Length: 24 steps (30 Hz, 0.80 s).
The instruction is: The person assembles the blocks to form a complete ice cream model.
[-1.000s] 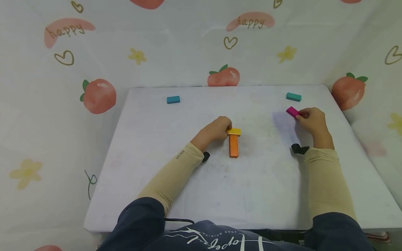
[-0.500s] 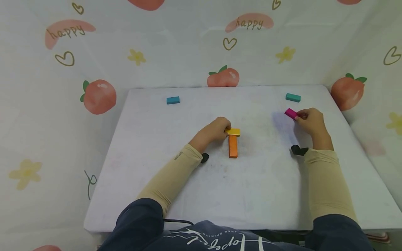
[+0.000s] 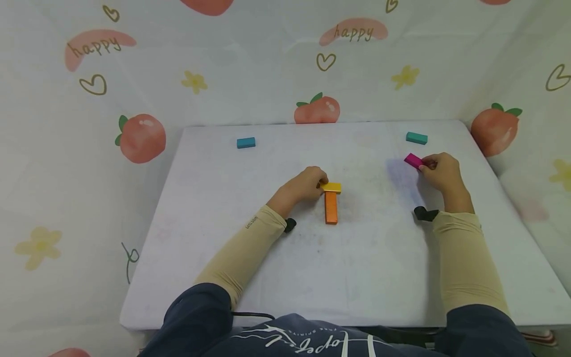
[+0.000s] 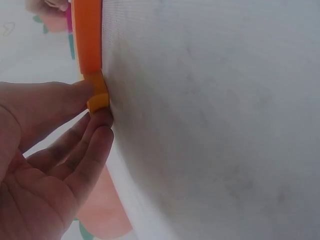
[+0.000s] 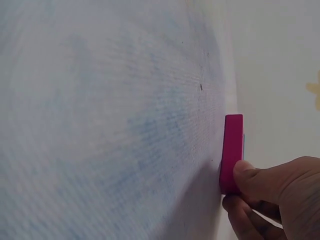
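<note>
On table [image 3: 223,208] | left hand [image 3: 305,186] pinches yellow block [image 3: 332,187] | right hand [image 3: 441,171] pinches magenta block [image 3: 413,160]

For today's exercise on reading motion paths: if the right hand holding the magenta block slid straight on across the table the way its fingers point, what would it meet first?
The right hand pinches the magenta block, pointing up-left. That line looks free across the table; the teal block probably sits just to its right.

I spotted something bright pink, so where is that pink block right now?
In the head view the pink block sits on the table's far right side, pinched by the right hand, just in front of the teal block.
</note>
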Available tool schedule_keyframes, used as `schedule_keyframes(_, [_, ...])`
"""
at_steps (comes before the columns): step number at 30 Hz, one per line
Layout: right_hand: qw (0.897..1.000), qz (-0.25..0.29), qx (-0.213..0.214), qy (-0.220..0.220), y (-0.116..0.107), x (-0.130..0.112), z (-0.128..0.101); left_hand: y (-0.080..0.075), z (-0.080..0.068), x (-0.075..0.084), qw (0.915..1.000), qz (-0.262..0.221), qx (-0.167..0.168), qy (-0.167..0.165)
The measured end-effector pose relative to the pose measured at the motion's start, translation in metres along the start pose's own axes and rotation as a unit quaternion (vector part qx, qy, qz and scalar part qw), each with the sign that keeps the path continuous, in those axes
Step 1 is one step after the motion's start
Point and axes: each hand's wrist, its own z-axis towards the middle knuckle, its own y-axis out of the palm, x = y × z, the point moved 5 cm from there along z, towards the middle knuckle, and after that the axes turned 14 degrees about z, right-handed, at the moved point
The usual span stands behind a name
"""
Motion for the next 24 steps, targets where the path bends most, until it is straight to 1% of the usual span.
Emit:
schedule_keyframes(13, [1.0, 0.014, -0.019, -0.01, 0.009, -0.005, -0.004, 0.002, -0.001, 0.0, 0.9999, 0.008, 0.007, 0.004])
schedule_keyframes(20, [0.999, 0.022, -0.022, -0.032, 0.017, -0.013, -0.007, 0.002, -0.002, 0.0, 0.9999, 0.004, 0.01, -0.002])
schedule_keyframes(24, [0.999, 0.029, -0.025, -0.034, 0.023, -0.018, -0.009, 0.003, -0.001, 0.0, 0.9999, 0.003, 0.009, -0.006])
